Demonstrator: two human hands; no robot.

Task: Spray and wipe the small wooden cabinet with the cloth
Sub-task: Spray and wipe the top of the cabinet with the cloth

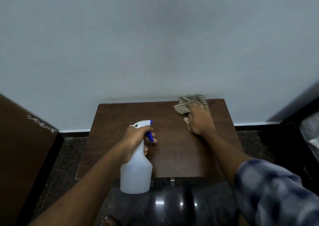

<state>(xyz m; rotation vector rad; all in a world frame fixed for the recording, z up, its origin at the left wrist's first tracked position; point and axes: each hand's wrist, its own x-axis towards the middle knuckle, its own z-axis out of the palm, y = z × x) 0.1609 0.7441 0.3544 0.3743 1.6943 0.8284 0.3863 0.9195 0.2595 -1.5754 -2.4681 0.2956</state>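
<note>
The small wooden cabinet [120, 118] stands against the wall, its dark brown top facing me. My left hand [136, 139] grips the neck of a white spray bottle [135, 175] with a blue trigger and nozzle, held upright over the cabinet's front left part. My right hand [200, 120] presses flat on a striped beige cloth [184, 105] at the back right corner of the top. The cloth is blurred and partly hidden under the fingers.
A pale wall [155, 44] rises right behind the cabinet. A tall brown furniture panel [22, 148] stands at the left. Dark framed furniture with striped fabric [309, 131] is at the right. The floor [69, 156] is dark speckled stone.
</note>
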